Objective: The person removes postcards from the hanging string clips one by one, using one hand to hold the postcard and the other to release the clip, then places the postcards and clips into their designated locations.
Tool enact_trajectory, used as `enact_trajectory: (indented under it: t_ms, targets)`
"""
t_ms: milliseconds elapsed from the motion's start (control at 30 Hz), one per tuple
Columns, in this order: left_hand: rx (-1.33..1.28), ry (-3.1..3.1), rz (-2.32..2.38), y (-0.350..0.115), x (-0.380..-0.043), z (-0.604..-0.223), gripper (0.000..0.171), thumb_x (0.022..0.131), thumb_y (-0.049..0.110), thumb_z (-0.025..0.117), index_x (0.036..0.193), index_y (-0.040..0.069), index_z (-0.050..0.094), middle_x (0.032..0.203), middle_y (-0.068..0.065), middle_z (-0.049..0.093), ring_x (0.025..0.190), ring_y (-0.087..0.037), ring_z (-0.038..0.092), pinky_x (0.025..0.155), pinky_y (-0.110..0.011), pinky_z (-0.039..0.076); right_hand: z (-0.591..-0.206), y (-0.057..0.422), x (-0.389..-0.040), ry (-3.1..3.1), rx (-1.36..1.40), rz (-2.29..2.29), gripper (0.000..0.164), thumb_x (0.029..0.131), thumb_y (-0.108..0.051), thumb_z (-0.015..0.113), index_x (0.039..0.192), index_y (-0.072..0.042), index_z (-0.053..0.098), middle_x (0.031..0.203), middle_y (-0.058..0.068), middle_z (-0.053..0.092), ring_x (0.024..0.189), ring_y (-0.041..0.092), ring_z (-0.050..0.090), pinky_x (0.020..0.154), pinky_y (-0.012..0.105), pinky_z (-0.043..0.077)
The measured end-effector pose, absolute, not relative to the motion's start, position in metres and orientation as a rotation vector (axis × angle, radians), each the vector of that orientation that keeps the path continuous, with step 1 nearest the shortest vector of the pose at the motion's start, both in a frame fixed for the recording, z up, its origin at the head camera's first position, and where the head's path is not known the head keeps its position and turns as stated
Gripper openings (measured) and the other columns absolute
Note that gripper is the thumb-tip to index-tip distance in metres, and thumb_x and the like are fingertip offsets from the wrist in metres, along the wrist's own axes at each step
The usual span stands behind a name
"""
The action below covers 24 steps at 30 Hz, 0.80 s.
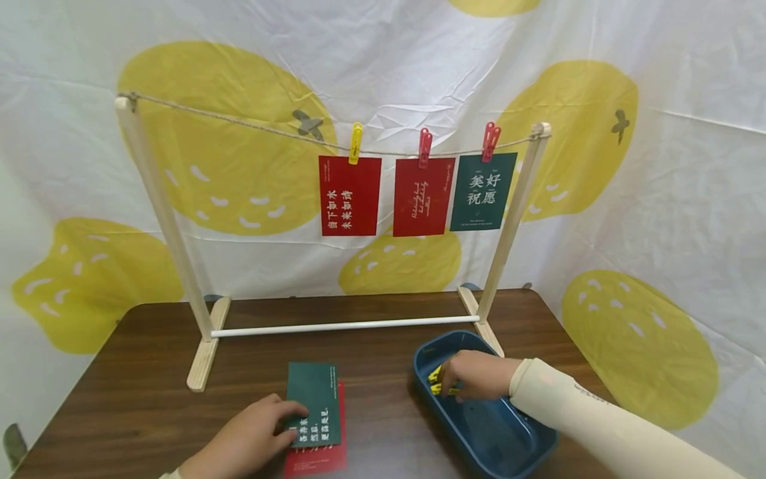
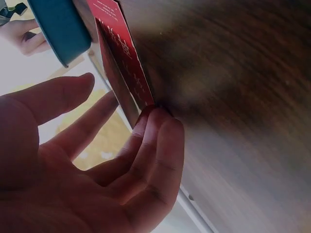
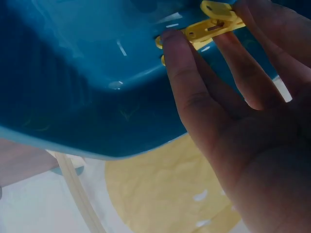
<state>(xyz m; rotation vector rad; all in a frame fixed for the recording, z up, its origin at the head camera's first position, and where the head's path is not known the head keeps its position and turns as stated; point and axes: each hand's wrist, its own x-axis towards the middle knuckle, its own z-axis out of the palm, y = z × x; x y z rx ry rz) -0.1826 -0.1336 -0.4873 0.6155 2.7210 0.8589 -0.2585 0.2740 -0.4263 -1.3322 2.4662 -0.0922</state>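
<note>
A green card [image 1: 313,382] with white lettering lies over a red card [image 1: 317,460] on the table. My left hand [image 1: 254,426] rests at the green card's left side, fingertips touching it; in the left wrist view the thumb stands apart from the red card [image 2: 116,34]. My right hand [image 1: 481,374] reaches into a blue bin [image 1: 487,432]. There its thumb and fingers pinch a yellow clothespin [image 3: 206,30] among other yellow clothespins [image 1: 435,379]. The fingers partly cover these clips.
A wooden frame [image 1: 164,213] with a white crossbar [image 1: 347,326] stands behind. From its rope [image 1: 239,122] hang a red card [image 1: 350,196] by a yellow clothespin [image 1: 356,143], another red card [image 1: 423,199] and a green card [image 1: 483,216] by pink clothespins. A lemon-print cloth [image 1: 383,40] covers the back.
</note>
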Motion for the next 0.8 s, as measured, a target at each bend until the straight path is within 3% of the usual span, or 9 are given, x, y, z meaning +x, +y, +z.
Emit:
enact_trajectory:
  t_ms: [167, 800]
  targets:
    - [0.632, 2.717, 0.849, -0.1337, -0.1805, -0.4848, 0.028, 0.089, 0.021, 0.076, 0.117, 0.017, 0.073, 0.09, 0.001, 0.056, 0.078, -0.011, 0.055, 0.068, -0.036, 0.052, -0.4311, 0.2741, -0.2584, 2.482, -1.31, -0.081, 0.02, 0.082, -0.007, 0.082, 0.101, -0.014, 0.08, 0.107, -0.005, 0.074, 0.104, 0.01, 0.067, 0.091, 0.029, 0.055]
    - [0.633, 2.78, 0.705, -0.1309, -0.1777, -0.4864, 0.027, 0.088, 0.023, 0.077, 0.115, 0.02, 0.076, 0.09, 0.0, 0.05, 0.078, -0.014, 0.046, 0.064, -0.035, 0.046, -0.4335, 0.2706, -0.2543, 2.466, -1.259, -0.017, 0.024, 0.081, -0.008, 0.083, 0.104, -0.013, 0.079, 0.115, 0.0, 0.072, 0.11, 0.014, 0.065, 0.096, 0.031, 0.053]
